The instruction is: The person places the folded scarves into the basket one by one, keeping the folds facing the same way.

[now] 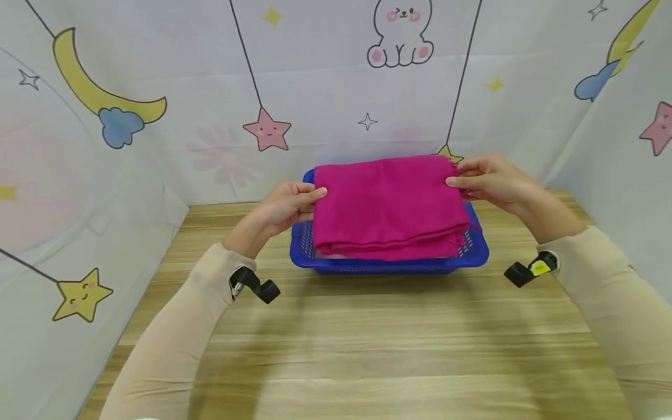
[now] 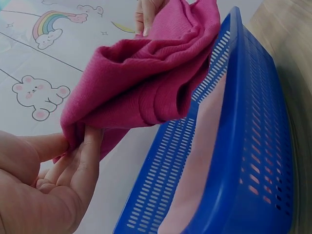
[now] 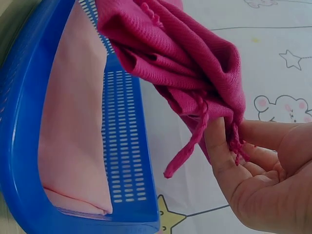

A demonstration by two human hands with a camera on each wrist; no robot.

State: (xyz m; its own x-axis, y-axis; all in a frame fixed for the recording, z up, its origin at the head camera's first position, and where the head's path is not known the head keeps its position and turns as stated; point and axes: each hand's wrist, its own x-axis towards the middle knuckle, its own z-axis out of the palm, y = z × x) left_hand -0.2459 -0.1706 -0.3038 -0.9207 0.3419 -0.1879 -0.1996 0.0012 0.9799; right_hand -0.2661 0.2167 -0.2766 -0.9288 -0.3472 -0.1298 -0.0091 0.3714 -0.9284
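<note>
A folded magenta scarf (image 1: 388, 204) with fringed ends spans the space between my two hands, over a blue plastic basket (image 1: 388, 269). My left hand (image 1: 291, 204) pinches its left edge between thumb and fingers. At the opposite, fringed edge, my right hand (image 1: 490, 181) pinches the cloth the same way. Both wrist views show the scarf above the basket's rim, its layers sagging between the grips. Inside the basket lies a folded pale pink cloth (image 3: 75, 117), mostly hidden by the scarf in the head view. One braided tassel (image 3: 190, 141) dangles near the right fingers.
The basket stands on a wood-grain table (image 1: 388, 344), close to the back wall. White curtains (image 1: 325, 76) printed with stars, moons and bears enclose the back and both sides. Each wrist carries a black strap mount (image 1: 257, 286).
</note>
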